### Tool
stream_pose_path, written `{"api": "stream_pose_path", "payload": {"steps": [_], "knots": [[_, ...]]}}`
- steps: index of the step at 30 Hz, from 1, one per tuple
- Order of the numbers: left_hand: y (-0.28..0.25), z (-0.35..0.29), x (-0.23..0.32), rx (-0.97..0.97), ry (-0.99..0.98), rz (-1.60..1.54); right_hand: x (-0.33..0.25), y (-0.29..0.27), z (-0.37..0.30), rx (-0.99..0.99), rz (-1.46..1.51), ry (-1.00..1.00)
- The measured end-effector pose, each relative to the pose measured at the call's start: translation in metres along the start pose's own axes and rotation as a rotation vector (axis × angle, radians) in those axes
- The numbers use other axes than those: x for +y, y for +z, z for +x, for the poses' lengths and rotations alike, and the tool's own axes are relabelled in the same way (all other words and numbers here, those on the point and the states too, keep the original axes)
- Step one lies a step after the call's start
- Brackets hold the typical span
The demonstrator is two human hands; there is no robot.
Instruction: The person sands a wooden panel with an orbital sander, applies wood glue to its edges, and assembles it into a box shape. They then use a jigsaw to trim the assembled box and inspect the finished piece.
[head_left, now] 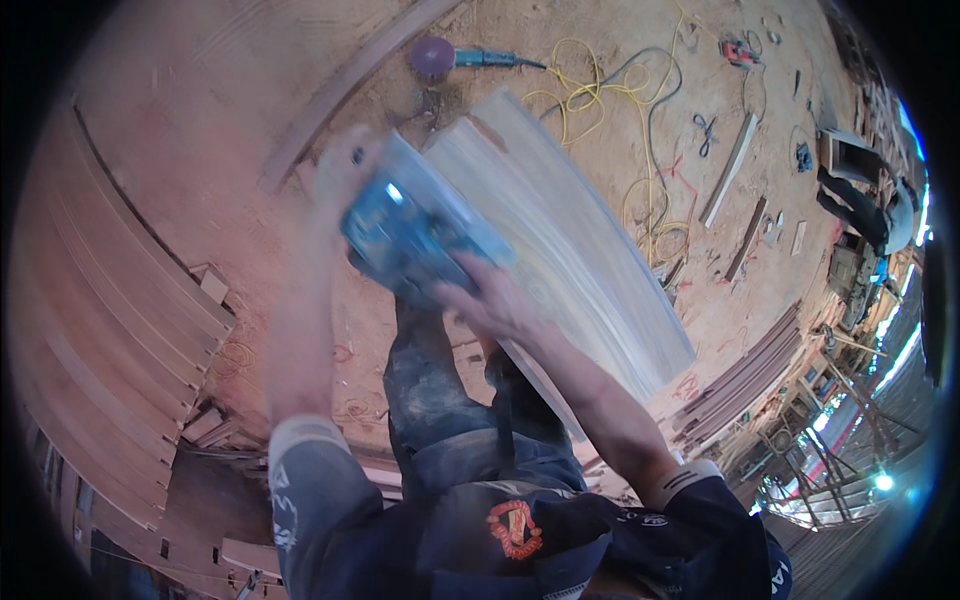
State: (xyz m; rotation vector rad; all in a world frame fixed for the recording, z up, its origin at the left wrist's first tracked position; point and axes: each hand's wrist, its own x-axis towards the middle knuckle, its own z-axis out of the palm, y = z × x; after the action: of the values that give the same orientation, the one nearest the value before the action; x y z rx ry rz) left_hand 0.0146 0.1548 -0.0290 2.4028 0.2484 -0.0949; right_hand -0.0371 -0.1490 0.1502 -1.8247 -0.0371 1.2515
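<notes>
A blue handheld power tool [420,225], shaped like an electric planer and blurred by motion, is at the near left end of a pale streaked wooden board [590,255]. My right hand [490,305] is closed round the tool's near side. At its far left end is my left hand [345,170], its fingers smeared by motion and haze. The board slants from upper left to lower right in front of my legs. I cannot tell whether the tool touches the board.
Behind lies an angle grinder with a purple disc [433,57], among yellow cords [590,95]. Long planks [120,330] are stacked at left. Wood strips [730,170] and a red tool [740,52] lie on the dirt floor. Another person [895,215] bends at far right.
</notes>
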Motion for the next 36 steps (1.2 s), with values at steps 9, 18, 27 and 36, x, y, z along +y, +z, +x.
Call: {"api": "stream_pose_path", "payload": {"steps": [9, 18, 27, 36], "knots": [[-0.006, 0.064, -0.063, -0.116, -0.132, -0.027, -0.021, 0.008, 0.074, 0.08, -0.045, -0.164], [0.012, -0.086, 0.082, -0.04, -0.054, -0.043, 0.025, -0.012, -0.122, 0.027, -0.098, -0.018], [0.032, -0.249, 0.275, 0.01, -0.092, -0.111, 0.1, -0.02, -0.346, 0.121, -0.166, -0.03], [0.027, -0.193, 0.216, -0.085, -0.29, -0.117, 0.08, -0.021, -0.259, 0.073, -0.193, -0.013]]}}
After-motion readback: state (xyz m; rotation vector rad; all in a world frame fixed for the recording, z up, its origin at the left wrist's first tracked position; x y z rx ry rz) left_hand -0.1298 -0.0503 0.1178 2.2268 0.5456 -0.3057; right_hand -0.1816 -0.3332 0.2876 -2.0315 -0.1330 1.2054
